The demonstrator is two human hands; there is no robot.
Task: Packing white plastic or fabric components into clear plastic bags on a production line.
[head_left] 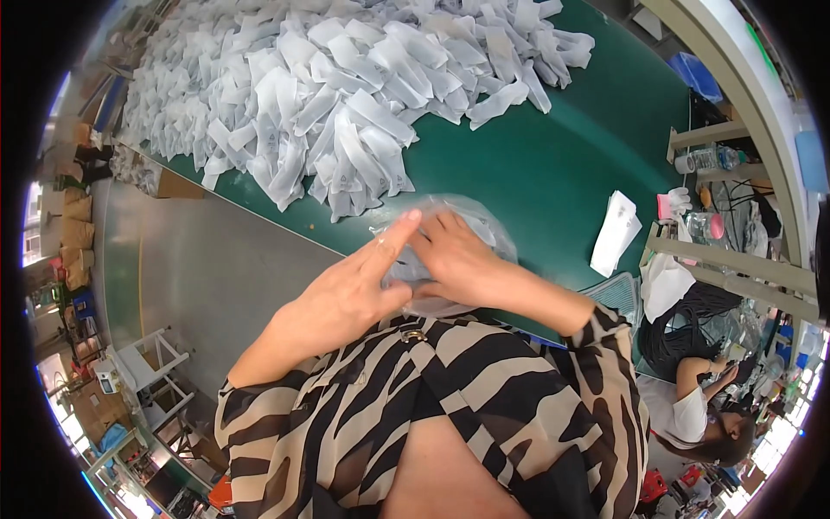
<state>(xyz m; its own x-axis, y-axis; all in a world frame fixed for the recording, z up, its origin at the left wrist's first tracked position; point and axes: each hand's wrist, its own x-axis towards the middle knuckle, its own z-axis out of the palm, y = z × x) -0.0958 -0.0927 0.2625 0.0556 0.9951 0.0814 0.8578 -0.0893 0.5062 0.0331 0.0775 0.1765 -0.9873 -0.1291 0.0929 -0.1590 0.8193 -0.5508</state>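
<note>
A clear plastic bag with pale contents lies at the near edge of the green table, close against my body. My left hand is at the bag's left side, its index finger stretched out and its thumb apart from it. Across the top of the bag lies my right hand, palm down, fingers stretched over the plastic and thumb spread toward me. Both hands hide much of the bag, and its contents are hard to make out. Just beyond is a large heap of small white translucent packets.
The green table runs off to the upper right. A stack of white printed slips lies to the right, near a metal shelf frame with bottles and black cables. Another person sits at the lower right. A white stand is at left.
</note>
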